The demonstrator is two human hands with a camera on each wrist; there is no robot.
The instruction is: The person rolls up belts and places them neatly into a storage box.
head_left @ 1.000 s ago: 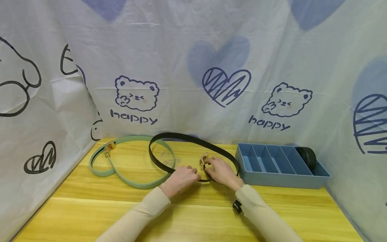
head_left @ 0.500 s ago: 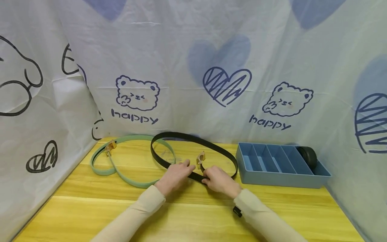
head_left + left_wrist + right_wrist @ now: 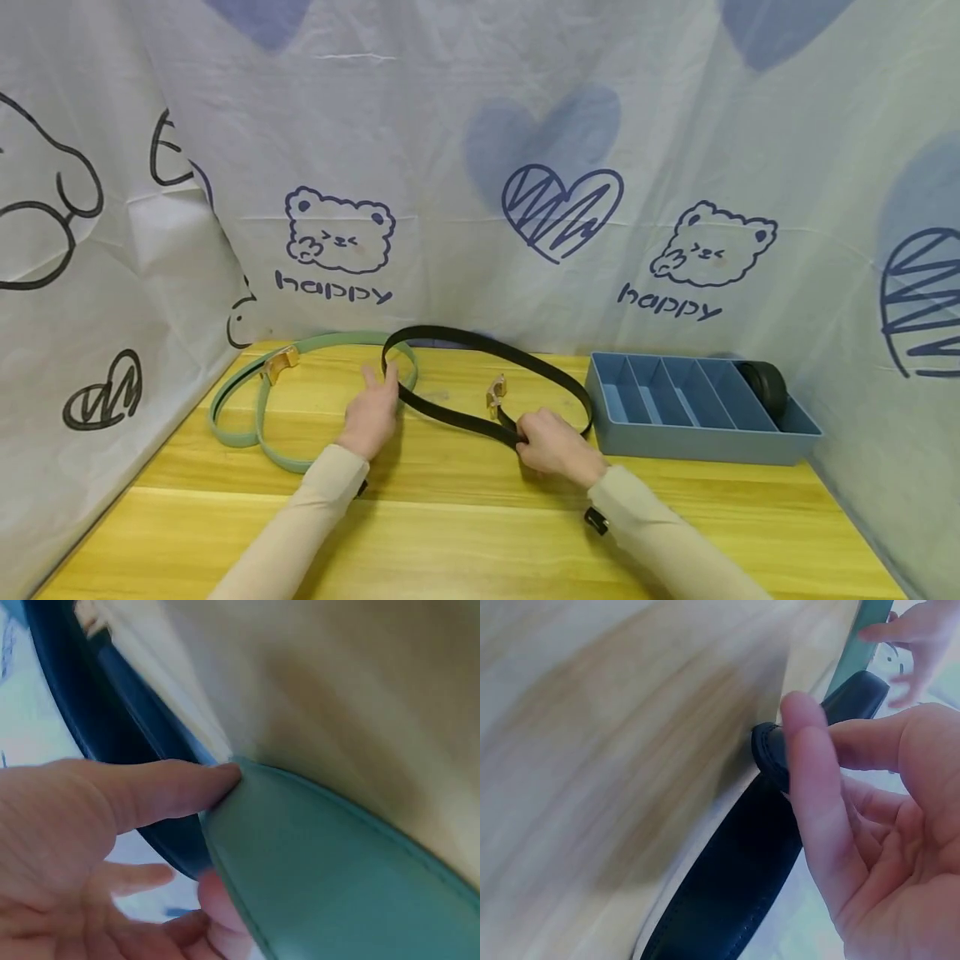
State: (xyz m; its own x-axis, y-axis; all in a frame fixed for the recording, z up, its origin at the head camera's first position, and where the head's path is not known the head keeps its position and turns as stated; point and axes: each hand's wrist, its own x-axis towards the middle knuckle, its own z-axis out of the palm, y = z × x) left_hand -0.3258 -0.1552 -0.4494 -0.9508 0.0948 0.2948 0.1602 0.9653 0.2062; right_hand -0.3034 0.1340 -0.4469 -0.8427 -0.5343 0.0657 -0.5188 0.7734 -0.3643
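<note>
A green belt (image 3: 330, 340) stands on edge in loops at the left of the table, its gold buckle (image 3: 281, 363) at the back. My left hand (image 3: 369, 417) pinches the green strap (image 3: 322, 855) between thumb and fingers, as the left wrist view shows. A black belt (image 3: 480, 340) forms a wide loop in the middle, overlapping the green one in the head view. My right hand (image 3: 557, 447) grips its near side, thumb and fingers about the black strap (image 3: 727, 877). The black belt's gold buckle (image 3: 496, 396) stands just beyond the right hand, inside the loop.
A blue tray (image 3: 697, 447) with several narrow compartments stands at the back right. Its right-end compartment holds a black coiled item (image 3: 768, 390), like a rolled belt. A white printed curtain (image 3: 450, 208) hangs behind the wooden table (image 3: 480, 542).
My left hand has left the black belt and moved left to the green one, whose loop has narrowed and shifted left. My right hand has moved slightly nearer me and grips the black strap.
</note>
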